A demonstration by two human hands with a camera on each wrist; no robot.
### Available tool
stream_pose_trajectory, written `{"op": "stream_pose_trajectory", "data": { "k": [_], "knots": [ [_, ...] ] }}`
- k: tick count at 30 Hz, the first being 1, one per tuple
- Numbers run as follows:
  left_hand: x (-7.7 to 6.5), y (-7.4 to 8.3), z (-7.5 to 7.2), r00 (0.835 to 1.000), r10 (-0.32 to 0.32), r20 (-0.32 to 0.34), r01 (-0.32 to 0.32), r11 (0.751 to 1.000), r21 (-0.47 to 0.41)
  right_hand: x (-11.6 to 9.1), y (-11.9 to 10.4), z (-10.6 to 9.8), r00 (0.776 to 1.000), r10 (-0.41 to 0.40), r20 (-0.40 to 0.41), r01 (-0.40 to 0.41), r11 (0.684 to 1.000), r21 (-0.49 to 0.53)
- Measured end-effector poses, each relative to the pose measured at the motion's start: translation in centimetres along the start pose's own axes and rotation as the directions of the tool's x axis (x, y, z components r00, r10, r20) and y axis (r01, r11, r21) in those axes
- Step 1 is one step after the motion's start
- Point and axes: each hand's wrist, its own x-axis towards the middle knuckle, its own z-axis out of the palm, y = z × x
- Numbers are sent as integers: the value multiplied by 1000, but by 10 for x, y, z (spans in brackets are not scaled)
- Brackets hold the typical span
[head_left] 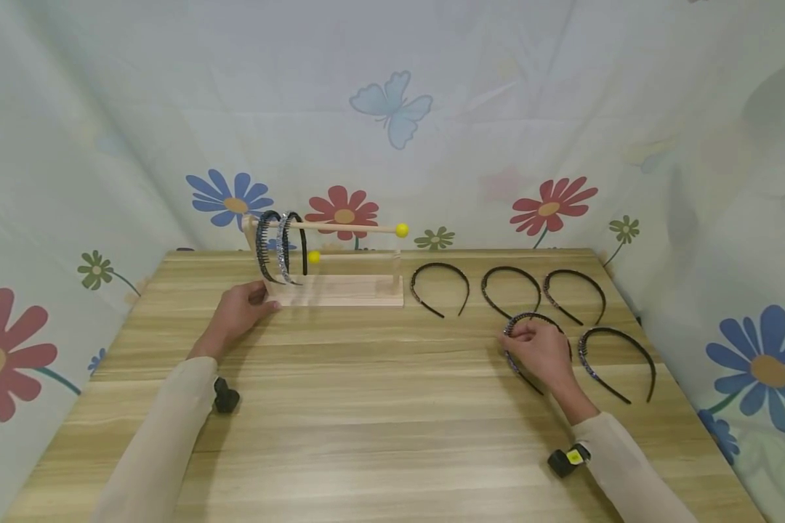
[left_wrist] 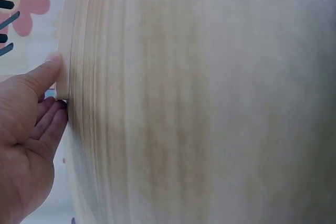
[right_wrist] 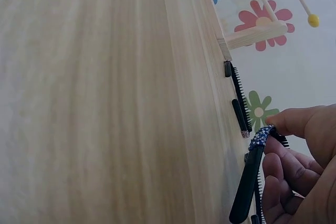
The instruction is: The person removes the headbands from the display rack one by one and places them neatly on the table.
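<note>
My right hand [head_left: 541, 350] pinches one side of a dark headband [head_left: 525, 377] decorated with sparkly blue stones. In the right wrist view, thumb and fingers grip the sparkly part of this headband [right_wrist: 245, 182], and its smooth black end points down. My left hand [head_left: 237, 316] holds the left end of a wooden stand [head_left: 340, 290] with yellow-tipped rods. The left wrist view has the thumb on the face of the base [left_wrist: 63, 77] and the fingers bent by its end. From the upper rod hang two headbands, one dark [head_left: 262, 247] and one silvery [head_left: 281, 250].
More headbands lie on the wood-grain table [head_left: 366, 421]: one right of the stand [head_left: 440, 266], two behind my right hand [head_left: 510, 269] [head_left: 574, 273], and one to its right [head_left: 618, 333]. A flowered cloth [head_left: 464, 145] hangs behind the table.
</note>
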Motion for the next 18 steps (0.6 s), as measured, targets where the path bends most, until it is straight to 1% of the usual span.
{"op": "stream_pose_trajectory", "data": {
  "k": [4, 12, 18],
  "knots": [
    [0, 0, 0, 1000, -3, -3, 3, 1000, -5, 0, 0, 0, 1000, 7, 15, -7, 1000, 0],
    [0, 0, -1, 1000, 2, -3, -2, 1000, 3, -2, 3, 3, 1000, -2, 1, 2, 1000, 0],
    [-1, 1, -1, 1000, 0, -8, 0, 1000, -4, -2, 5, 6, 1000, -5, 14, 5, 1000, 0]
  ]
}}
